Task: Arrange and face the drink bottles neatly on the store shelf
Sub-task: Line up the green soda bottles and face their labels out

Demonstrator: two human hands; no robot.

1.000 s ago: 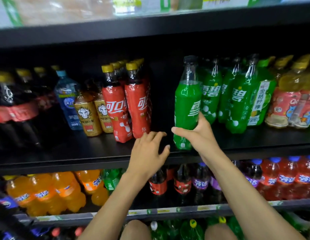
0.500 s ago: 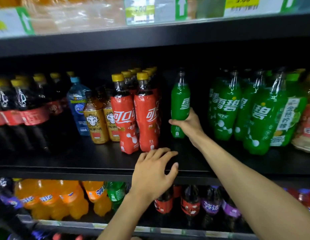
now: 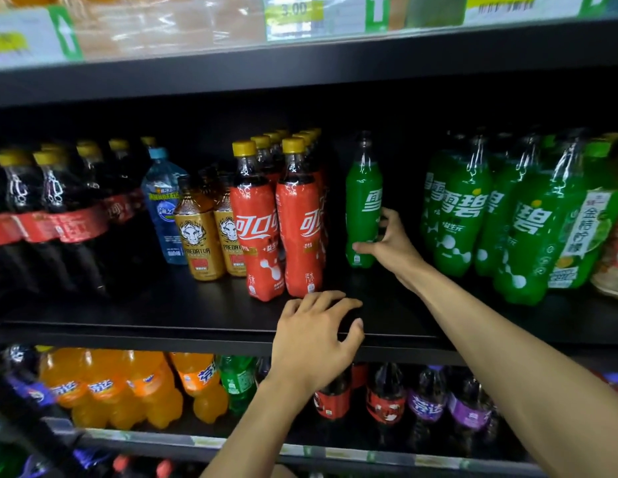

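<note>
Shelving of black board fills the view, and the middle shelf [image 3: 197, 319] carries the drinks. At its left stand tall dark cola bottles [image 3: 52, 215] with yellow caps, and at its right a crowd of green soda bottles [image 3: 456, 208]. Orange soda bottles [image 3: 104, 384] lie packed on the shelf below. Near the middle, two rows of red-wrapped cola bottles [image 3: 259, 229] run back into the dark, with gold-labelled bottles [image 3: 200, 236] just beside them on the left and one blue water bottle [image 3: 162, 208] behind those. In the gap between the red rows and the green crowd a single green bottle [image 3: 362, 201] stands upright, set well back, label turned partly forward. The right hand [image 3: 394, 246] holds it low on the body, thumb across the front and fingers wrapped behind. The left hand [image 3: 318, 339] rests on the shelf's front edge, fingers loosely bent with tips on the board, thumb at the lip, clasping nothing. Price tags [image 3: 293, 12] line the shelf above.
</note>
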